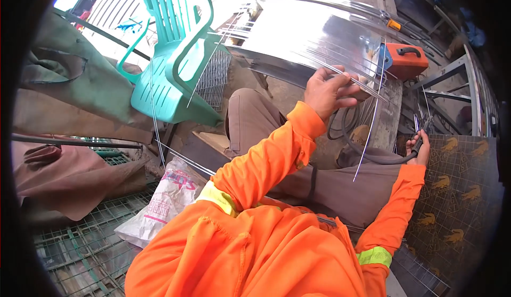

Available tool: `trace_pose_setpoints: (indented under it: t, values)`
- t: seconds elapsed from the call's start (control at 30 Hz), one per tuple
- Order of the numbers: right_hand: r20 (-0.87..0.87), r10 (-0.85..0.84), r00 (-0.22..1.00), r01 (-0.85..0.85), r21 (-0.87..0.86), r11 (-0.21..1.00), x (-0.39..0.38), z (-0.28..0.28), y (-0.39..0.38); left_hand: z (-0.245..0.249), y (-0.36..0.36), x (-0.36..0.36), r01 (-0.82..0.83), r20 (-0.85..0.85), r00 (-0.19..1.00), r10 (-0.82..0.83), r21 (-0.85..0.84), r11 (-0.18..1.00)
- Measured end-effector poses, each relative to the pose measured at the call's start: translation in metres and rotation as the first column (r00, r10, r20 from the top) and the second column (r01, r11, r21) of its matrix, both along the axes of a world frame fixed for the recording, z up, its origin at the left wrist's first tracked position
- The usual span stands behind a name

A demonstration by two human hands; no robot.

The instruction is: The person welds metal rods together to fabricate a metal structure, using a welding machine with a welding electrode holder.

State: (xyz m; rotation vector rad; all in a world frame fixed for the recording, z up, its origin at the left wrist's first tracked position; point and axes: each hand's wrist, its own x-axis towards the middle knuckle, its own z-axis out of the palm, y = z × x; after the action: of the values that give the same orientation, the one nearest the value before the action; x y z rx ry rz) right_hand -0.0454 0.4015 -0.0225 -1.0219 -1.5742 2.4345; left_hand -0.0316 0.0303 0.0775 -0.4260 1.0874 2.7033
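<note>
My left hand [331,90] is closed with thumb and fingers around several thin metal rods [370,89], over the near edge of a shiny metal sheet [340,36]. Lower on the right, my right hand [419,147] grips what looks like a welding electrode holder [426,124]; its jaws are too small to make out. A thick black cable [372,159] runs from that hand across my leg. Between the two hands, a long thin rod [369,132] slants downward.
An orange and blue machine with a handle [407,60] sits at the sheet's right end. A green plastic chair [170,84] stands at left. Near my left elbow lies a printed sack [165,204] on wire mesh [80,260]. A patterned board [452,201] is at right.
</note>
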Motion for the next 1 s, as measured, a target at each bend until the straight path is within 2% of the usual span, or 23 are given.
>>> trace_pose_setpoints:
  t: [0.07, 0.2, 0.43, 0.5, 0.73, 0.8, 1.0]
  values:
    - [-0.005, -0.041, 0.999, 0.041, -0.014, 0.999, 0.002, 0.007, -0.008, -0.005, 0.0, -0.013, -0.025, -0.019, 1.0, 0.022, -0.185, 0.982]
    - [0.001, -0.061, 0.998, 0.061, -0.014, 0.998, 0.002, 0.007, -0.011, -0.019, -0.01, -0.023, -0.005, 0.041, 0.999, 0.014, -0.211, 0.977]
    - [0.031, -0.075, 0.997, 0.075, 0.011, 0.997, 0.002, 0.003, -0.009, -0.039, -0.004, -0.021, -0.042, 0.046, 0.998, 0.052, -0.193, 0.98]
    - [0.02, -0.072, 0.997, 0.072, 0.007, 0.997, 0.0, 0.001, -0.006, -0.038, 0.0, -0.024, -0.041, 0.052, 0.997, 0.059, -0.3, 0.953]
    - [0.013, -0.077, 0.997, 0.077, -0.004, 0.997, 0.002, 0.007, -0.012, -0.021, 0.011, -0.051, -0.06, 0.032, 0.997, 0.076, -0.355, 0.933]
    - [0.017, -0.081, 0.997, 0.081, 0.0, 0.997, 0.002, 0.007, -0.012, -0.021, 0.013, -0.058, 0.021, 0.086, 0.996, 0.015, -0.406, 0.914]
    - [0.031, -0.063, 0.998, 0.063, 0.014, 0.998, 0.002, 0.007, -0.01, -0.021, 0.019, -0.071, 0.099, 0.138, 0.99, -0.039, -0.461, 0.882]
